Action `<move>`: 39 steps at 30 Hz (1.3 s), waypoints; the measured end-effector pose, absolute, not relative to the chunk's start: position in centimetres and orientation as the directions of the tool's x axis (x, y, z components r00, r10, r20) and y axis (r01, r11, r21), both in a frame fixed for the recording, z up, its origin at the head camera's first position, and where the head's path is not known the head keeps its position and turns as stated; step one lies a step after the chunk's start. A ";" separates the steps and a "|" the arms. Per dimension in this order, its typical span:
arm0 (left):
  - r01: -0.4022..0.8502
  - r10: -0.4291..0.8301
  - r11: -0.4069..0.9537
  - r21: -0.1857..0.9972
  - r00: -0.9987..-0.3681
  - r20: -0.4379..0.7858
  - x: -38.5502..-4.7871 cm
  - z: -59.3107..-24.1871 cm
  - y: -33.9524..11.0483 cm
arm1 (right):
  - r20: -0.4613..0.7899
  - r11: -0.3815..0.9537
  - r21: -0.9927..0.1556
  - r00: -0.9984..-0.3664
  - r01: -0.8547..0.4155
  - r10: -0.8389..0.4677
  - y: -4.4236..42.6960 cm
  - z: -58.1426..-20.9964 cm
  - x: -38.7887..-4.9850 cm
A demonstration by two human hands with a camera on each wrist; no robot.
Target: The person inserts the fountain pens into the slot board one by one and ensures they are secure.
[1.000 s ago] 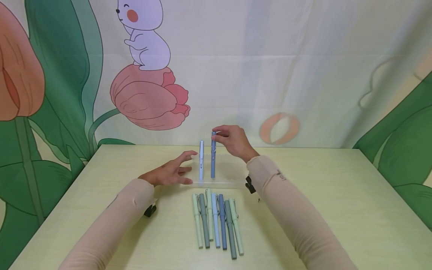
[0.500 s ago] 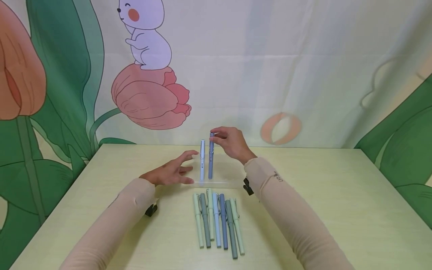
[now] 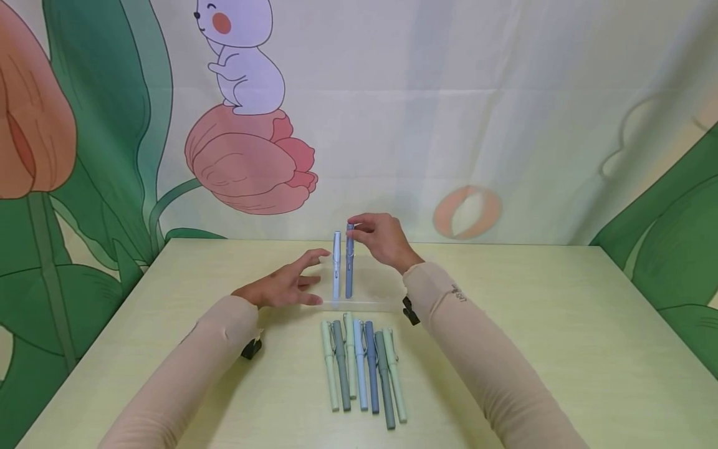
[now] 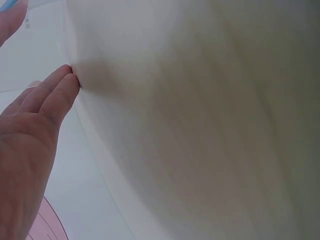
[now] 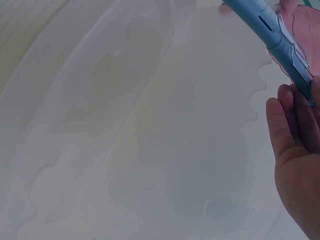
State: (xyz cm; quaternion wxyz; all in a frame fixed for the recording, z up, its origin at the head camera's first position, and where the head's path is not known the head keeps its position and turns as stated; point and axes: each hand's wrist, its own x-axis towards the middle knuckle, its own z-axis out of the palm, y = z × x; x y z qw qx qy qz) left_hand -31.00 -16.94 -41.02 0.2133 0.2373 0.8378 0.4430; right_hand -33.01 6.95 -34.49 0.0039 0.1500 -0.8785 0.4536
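Note:
My right hand (image 3: 384,240) pinches a darker blue capped pen (image 3: 349,274) near its top between thumb and fingers. The pen stands upright within a clear, shallow plastic box (image 3: 381,305). Just left of it a light blue pen (image 3: 336,265) stands upright, apart from both hands. At the box's left end my left hand (image 3: 283,285) is spread, thumb towards the front corner and index finger at the back one. The left wrist view shows its fingers (image 4: 55,95) nearly straight. In the right wrist view the held pen (image 5: 282,42) shows its metal clip; its lower end is cut off.
In front of the box several capped pens (image 3: 361,368) lie side by side in green, grey-green and blue. The pale table (image 3: 533,324) reaches back to a printed curtain (image 3: 381,125). A black wrist-camera mount (image 3: 411,310) hangs under the right sleeve.
My right hand has moved the darker blue pen slightly left and down, closer to the light blue pen. My left hand stays at the box's left end.

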 end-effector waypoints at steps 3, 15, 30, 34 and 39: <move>0.211 0.588 0.494 0.843 -0.795 -0.146 -31.0 -41.0 -16.9 | 0.122 0.553 -0.793 -0.957 -0.254 -0.264 6.9 -34.6 -32.9; 0.216 0.599 0.482 0.849 -0.789 -0.140 -30.9 -40.9 -17.0 | 0.097 0.580 -0.773 -0.951 -0.258 -0.295 6.8 -34.8 -32.9; 0.212 0.607 0.466 0.859 -0.782 -0.137 -30.7 -40.8 -17.0 | 0.090 0.614 -0.739 -0.943 -0.279 -0.320 6.7 -34.8 -32.8; 0.214 0.606 0.467 0.858 -0.784 -0.134 -30.7 -40.8 -17.0 | 0.090 0.617 -0.736 -0.944 -0.278 -0.318 6.6 -34.8 -32.8; 0.219 0.604 0.472 0.854 -0.786 -0.132 -30.8 -40.8 -16.9 | 0.088 0.621 -0.733 -0.944 -0.278 -0.319 6.6 -34.8 -32.9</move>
